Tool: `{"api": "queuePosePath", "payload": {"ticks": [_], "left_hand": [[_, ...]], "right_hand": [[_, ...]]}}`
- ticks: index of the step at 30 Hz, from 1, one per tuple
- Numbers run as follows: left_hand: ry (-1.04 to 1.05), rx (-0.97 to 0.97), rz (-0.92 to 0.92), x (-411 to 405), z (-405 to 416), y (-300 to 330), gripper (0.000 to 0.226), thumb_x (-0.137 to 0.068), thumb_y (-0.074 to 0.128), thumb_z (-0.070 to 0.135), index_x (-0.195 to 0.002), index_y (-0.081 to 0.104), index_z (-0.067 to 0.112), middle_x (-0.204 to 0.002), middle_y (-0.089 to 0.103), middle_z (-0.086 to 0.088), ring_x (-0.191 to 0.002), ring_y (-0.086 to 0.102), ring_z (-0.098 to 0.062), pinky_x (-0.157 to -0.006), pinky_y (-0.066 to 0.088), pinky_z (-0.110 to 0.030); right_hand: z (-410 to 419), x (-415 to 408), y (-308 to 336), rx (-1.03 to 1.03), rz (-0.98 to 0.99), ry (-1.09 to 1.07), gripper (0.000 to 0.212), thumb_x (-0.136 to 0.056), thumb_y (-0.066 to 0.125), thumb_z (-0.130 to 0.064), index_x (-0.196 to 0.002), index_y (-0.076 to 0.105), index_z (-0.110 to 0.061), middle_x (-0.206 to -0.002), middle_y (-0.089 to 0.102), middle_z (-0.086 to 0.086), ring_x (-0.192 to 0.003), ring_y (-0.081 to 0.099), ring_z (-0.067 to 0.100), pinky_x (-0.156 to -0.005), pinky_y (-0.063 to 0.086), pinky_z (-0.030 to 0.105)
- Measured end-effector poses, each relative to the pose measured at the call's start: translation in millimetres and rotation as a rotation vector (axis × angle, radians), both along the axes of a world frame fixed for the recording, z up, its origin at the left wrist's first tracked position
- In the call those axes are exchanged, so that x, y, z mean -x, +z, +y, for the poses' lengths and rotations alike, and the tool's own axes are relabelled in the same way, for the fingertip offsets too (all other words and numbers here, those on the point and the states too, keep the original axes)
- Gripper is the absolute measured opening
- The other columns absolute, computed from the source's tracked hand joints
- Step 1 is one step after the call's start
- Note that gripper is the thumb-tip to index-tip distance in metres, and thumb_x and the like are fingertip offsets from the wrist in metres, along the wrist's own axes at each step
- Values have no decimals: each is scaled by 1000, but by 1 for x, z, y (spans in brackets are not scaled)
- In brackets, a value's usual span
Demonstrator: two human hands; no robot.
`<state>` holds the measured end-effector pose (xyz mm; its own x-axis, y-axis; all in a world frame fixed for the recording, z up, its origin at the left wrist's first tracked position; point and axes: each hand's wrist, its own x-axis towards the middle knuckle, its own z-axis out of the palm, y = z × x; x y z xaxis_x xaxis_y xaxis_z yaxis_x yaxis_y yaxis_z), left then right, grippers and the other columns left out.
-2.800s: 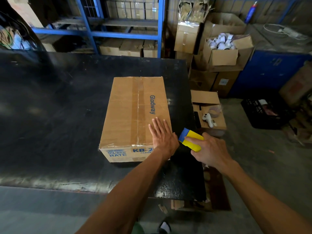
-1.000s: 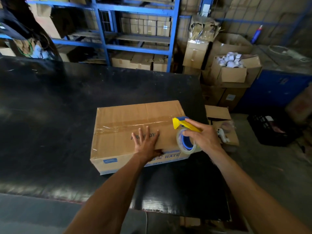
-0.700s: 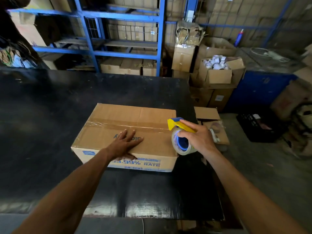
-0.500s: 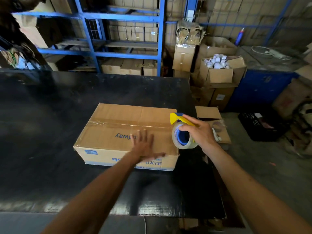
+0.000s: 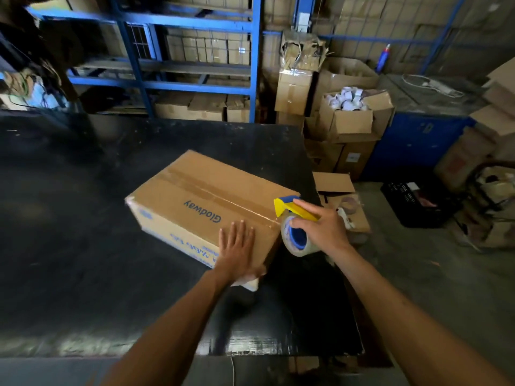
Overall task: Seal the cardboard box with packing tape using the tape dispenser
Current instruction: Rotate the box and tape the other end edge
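A closed brown cardboard box point(image 5: 200, 196) printed "Glodway" lies askew on the black table point(image 5: 83, 246), a strip of clear tape running along its top seam. My left hand point(image 5: 237, 252) rests flat on the box's near right corner, fingers spread. My right hand point(image 5: 323, 227) grips the yellow and blue tape dispenser point(image 5: 292, 215) with its clear tape roll, held against the box's right end where the seam meets the edge.
The table's right edge runs just past the dispenser. On the floor to the right stand open cartons point(image 5: 342, 201), a box of tape rolls point(image 5: 351, 112) and a black crate point(image 5: 418, 201). Blue shelving point(image 5: 195, 51) with boxes stands behind the table.
The box has turned further under my left hand, its left end swinging away from me. My left hand slid to the near right corner. The dispenser stays at the right end of the seam.
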<state>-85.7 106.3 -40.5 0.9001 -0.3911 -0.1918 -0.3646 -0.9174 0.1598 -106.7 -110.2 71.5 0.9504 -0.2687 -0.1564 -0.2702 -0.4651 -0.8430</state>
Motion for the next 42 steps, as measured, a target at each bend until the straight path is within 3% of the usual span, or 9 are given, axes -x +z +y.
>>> {"api": "queuePosePath", "payload": {"ticks": [3, 7, 11, 15, 22, 26, 29, 36, 42], "left_hand": [[-168, 74, 16, -4, 56, 3, 118, -72, 69, 65, -161, 6, 19, -167, -14, -3, -154, -15, -27, -120, -17, -49], [-127, 61, 31, -3, 49, 19, 116, -66, 71, 73, -153, 20, 15, -162, 12, -6, -153, 2, -27, -119, 0, -67], [126, 38, 122, 13, 11, 9, 130, -71, 58, 84, -158, -16, 21, -162, -30, -15, -145, -27, -50, -112, -14, -73], [29, -25, 100, 9, 23, 10, 112, -84, 61, 68, -158, -14, 29, -166, -23, -7, -144, -25, -53, -111, -10, -76], [-213, -130, 190, -23, 101, 20, 117, -77, 75, 58, -159, -6, 36, -167, -19, 4, -149, -21, -38, -118, -8, -65], [-170, -77, 145, -13, 97, 9, 103, -83, 48, 78, -155, -15, 40, -165, -24, 4, -147, -28, -38, -112, -15, -69], [-125, -20, 75, -5, 88, 1, 115, -61, 15, 98, -155, -16, 40, -166, -22, 3, -148, -27, -40, -112, -17, -70], [-41, 19, 60, -7, 67, 2, 116, -62, 24, 95, -157, -11, 38, -167, -18, 4, -149, -25, -40, -113, -15, -71], [-52, -14, 45, -5, 66, 1, 123, -56, 6, 103, -156, -16, 35, -167, -20, 2, -149, -24, -42, -112, -14, -74]], "right_hand": [[5, -3, -3, -31, 15, -5, 54, -60, 78, -43, -110, 65, -58, -115, 67, -22, -107, 61, 9, -95, 53, 37], [18, -9, -1, -53, 8, 7, 56, -60, 80, -42, -112, 65, -58, -116, 68, -20, -109, 61, 10, -96, 52, 35], [29, -11, -2, -63, 26, 56, 56, -61, 81, -40, -113, 67, -54, -120, 67, -17, -111, 58, 10, -100, 50, 36], [30, -9, -4, -52, 35, 89, 54, -65, 81, -38, -115, 67, -51, -124, 66, -17, -116, 56, 11, -101, 47, 34], [31, -8, -10, -51, 18, 57, 56, -61, 81, -42, -114, 66, -54, -115, 68, -18, -107, 60, 9, -90, 51, 29], [31, -6, -14, -49, 22, 62, 53, -69, 82, -35, -119, 68, -46, -112, 68, -16, -102, 60, 7, -70, 43, 17], [33, -6, -17, -50, 30, 75, 52, -73, 81, -33, -122, 67, -44, -114, 66, -15, -101, 57, 6, -68, 39, 14], [30, -9, -19, -76, 15, 108, 53, -76, 81, -32, -125, 66, -41, -114, 65, -14, -94, 55, 1, -66, 37, 13], [20, -2, -24, -122, 27, 130, 52, -73, 82, -34, -122, 67, -43, -113, 68, -15, -101, 59, 4, -73, 42, 17]]}}
